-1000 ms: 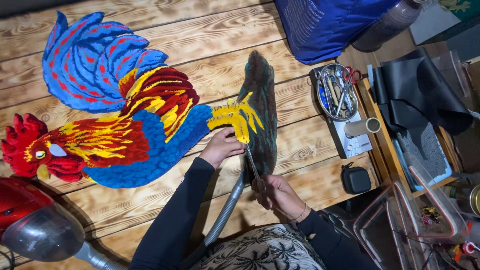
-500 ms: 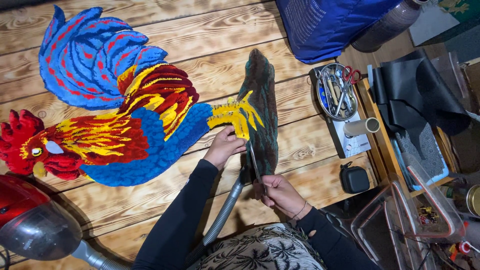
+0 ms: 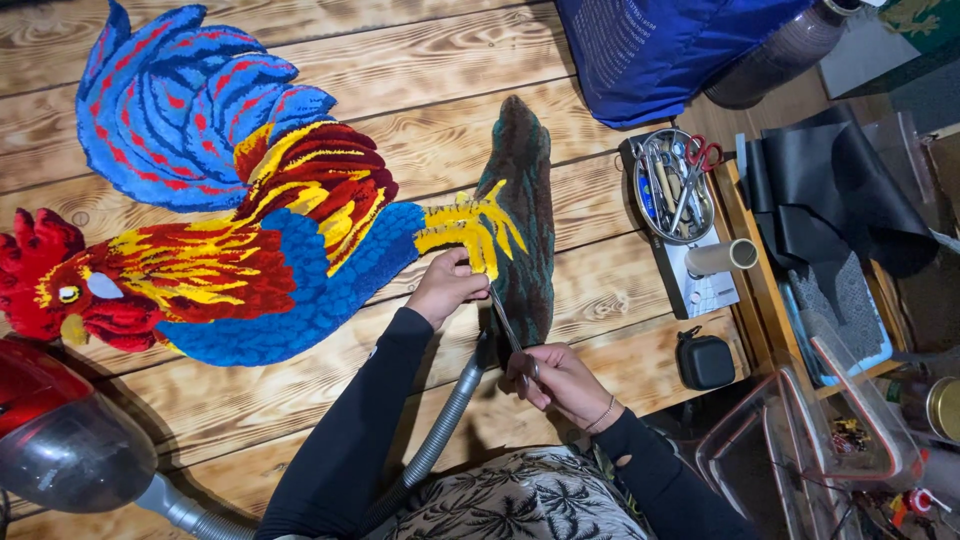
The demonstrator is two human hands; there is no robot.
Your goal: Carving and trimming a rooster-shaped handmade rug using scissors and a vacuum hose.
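A large tufted rooster rug (image 3: 250, 230) in blue, red and yellow lies on the wooden plank floor (image 3: 400, 70). Its yellow feet stand on a dark brown-green base (image 3: 525, 200). My left hand (image 3: 447, 285) pinches the rug's edge just below the yellow foot. My right hand (image 3: 560, 385) holds slim metal scissors (image 3: 505, 320) whose blades point up toward the left hand at the rug's edge. Both arms wear black sleeves.
A red vacuum cleaner (image 3: 50, 430) sits at the lower left, and its grey hose (image 3: 440, 430) runs under my arms. A round tin of tools (image 3: 672, 185), a cardboard tube (image 3: 722, 258), a small black case (image 3: 705, 360), a blue bag (image 3: 670, 50) and clear plastic boxes (image 3: 830, 430) lie to the right.
The view shifted slightly. My right hand moved up a little and brought the scissors closer to the rug's edge by the left hand. The left hand stays on the rug.
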